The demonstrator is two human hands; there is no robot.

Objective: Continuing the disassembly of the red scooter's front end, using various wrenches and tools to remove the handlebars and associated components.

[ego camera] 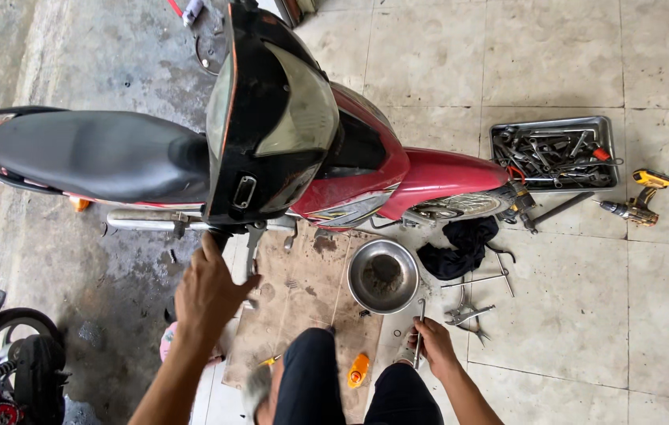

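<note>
the left hand (210, 293) reaches up, fingers loose, touching the red motorbike (366, 161) low by its handlebar. the right hand (431, 343) is wrapped around a long wrench (419, 330) on the floor (it points away from the person). a metal bowl (383, 275) sits just past it, nearer the right hand.

Pretty clearly a small motorbike repair shop, the kind that works right on the floor (555, 63). A red motorbike (366, 169) stands on pale, grimy tiles, with oil-stained concrete along the left edge. A metal tray (500, 134) full of wrenches and sockets sits near the front wheel, a yellow cordless drill (637, 198) just beside it. A steel bowl (382, 276), pliers (467, 315), a black rag (460, 245) and a greasy cardboard sheet (303, 307) lie under the bike.
</note>
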